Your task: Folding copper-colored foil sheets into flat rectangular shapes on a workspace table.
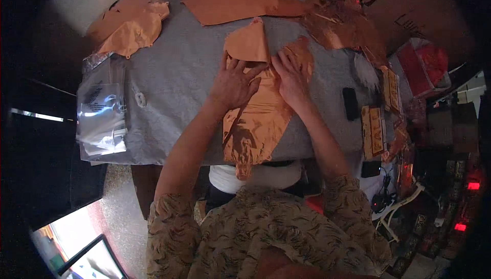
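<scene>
A flat, deflated copper-coloured foil balloon lies before me on the grey-covered table, its narrow end hanging over the near edge. Its far part is folded over into a matte flap. My left hand rests on the foil at the flap's near edge, palm down with its fingers apart. Just right of the fold, my right hand lies on the same balloon with its fingers stretched out. A crinkled part of the foil shows beyond the right hand. Whatever lies under my fingers is hidden.
More flat copper foil balloons lie along the far edge. Clear plastic bags are at the left, near a small white coil. On the right are a dark phone-like object, lettered packets and a red-and-white package.
</scene>
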`<state>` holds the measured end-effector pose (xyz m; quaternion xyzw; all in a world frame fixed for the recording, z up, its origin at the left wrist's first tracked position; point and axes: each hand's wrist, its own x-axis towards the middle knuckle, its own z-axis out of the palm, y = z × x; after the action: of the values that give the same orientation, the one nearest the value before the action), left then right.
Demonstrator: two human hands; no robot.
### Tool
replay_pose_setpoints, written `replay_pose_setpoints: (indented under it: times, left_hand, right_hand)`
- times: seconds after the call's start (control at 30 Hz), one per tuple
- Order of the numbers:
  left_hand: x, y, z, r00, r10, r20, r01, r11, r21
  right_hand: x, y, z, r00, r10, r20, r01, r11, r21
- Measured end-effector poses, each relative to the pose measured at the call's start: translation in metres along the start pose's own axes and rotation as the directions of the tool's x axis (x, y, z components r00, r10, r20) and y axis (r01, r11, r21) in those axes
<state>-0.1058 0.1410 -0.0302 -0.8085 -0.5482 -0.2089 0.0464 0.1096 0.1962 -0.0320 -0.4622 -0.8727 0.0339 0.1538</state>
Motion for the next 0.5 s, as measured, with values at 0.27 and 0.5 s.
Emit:
replay_pose_setpoints:
  times: [0.27,0.5]
  left_hand:
    - [-0.002,-0.002,0.007,0.991,0.036,-0.129,-0.039,0.999,-0.019]
    - [-0.002,-0.001,0.005,0.991,0.040,-0.126,-0.042,0.999,-0.012]
  right_hand:
    - [-0.003,-0.011,-0.005,1.000,0.007,0.022,-0.007,1.000,0.029]
    - [-0.010,-0.012,-0.006,0.998,0.019,0.060,-0.022,0.998,0.065]
